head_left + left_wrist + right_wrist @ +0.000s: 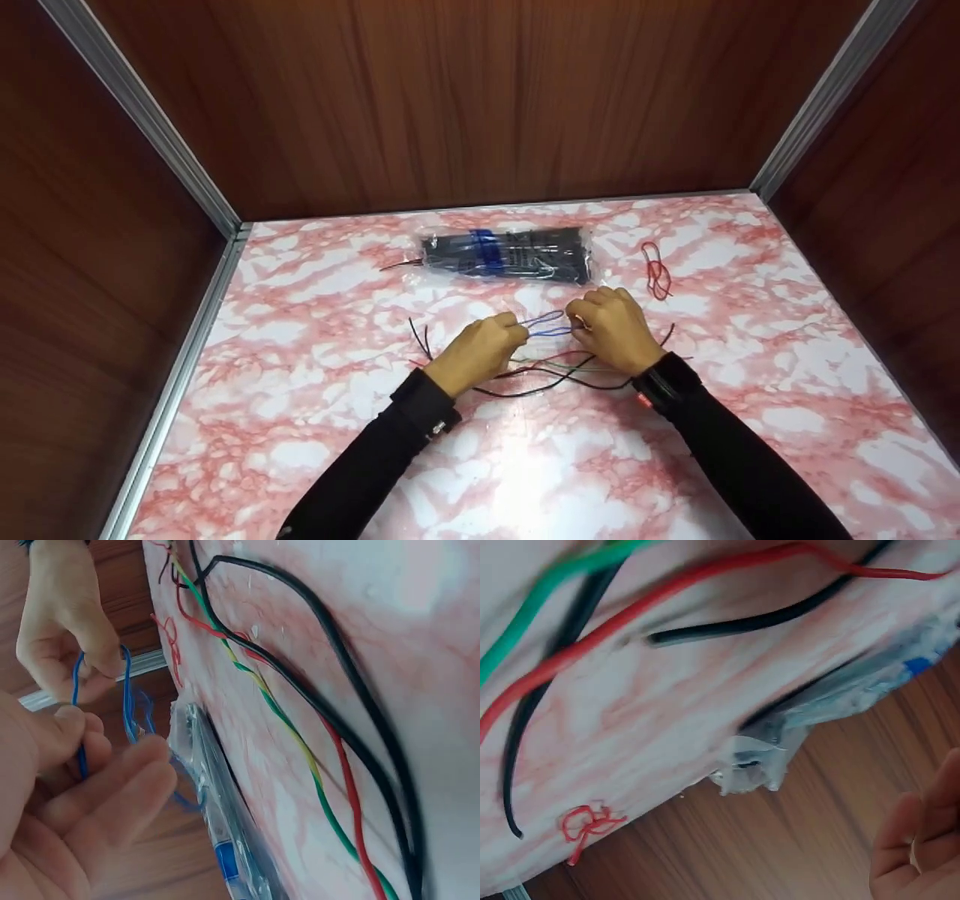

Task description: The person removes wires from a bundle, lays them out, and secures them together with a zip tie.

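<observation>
A thin blue wire [551,331], bent into loops, spans the short gap between the two hands above the table. My left hand [484,349] pinches one end of its loops between thumb and fingers. Opposite it, my right hand [611,326] holds the other end in curled fingers. Seen from the left wrist, the blue strands [127,705] pass from the right hand [64,622] down to the left hand [67,795]. Below both hands lie black wires [517,391], a red wire [352,802] and a twisted green-yellow wire [289,724].
Behind the hands lies a clear plastic bag [525,255] of thin black strips with a blue label. A small tied bundle of red wire [656,274] sits to its right. Brown wood-look panels [480,97] with metal edging enclose the marbled table [315,420].
</observation>
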`<state>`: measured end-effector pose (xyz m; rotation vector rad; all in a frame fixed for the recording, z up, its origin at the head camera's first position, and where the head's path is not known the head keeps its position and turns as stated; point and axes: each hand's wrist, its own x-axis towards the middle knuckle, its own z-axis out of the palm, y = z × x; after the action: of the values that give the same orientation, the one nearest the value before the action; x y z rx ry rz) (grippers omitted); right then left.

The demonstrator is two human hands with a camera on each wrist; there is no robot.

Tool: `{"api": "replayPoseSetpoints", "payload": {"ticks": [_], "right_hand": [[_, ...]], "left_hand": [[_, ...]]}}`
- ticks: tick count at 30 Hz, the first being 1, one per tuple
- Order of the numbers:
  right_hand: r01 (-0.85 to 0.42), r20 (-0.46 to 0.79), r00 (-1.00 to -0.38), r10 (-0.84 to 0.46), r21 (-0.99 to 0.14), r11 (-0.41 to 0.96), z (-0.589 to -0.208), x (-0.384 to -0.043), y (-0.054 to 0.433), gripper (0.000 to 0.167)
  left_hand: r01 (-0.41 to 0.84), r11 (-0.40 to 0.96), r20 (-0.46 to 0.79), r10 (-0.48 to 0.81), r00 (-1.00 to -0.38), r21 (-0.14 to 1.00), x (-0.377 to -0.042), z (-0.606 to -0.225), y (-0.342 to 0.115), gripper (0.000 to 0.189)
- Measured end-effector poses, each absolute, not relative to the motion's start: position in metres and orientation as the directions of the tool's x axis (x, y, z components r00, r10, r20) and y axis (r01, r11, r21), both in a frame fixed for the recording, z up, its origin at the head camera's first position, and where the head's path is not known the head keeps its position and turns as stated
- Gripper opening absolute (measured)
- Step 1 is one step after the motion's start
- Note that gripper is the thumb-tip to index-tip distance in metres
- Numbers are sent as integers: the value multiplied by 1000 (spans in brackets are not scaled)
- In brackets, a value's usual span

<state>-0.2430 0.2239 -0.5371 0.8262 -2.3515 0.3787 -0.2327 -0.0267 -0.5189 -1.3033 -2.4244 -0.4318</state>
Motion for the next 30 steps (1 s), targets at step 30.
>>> {"api": "replayPoseSetpoints", "payload": {"ticks": [30], "right_hand": [[-630, 334, -772, -541, -518, 578, -536, -224, 217, 36]], "left_hand": [[750, 645, 459, 628, -628, 143, -234, -528, -42, 19]]}}
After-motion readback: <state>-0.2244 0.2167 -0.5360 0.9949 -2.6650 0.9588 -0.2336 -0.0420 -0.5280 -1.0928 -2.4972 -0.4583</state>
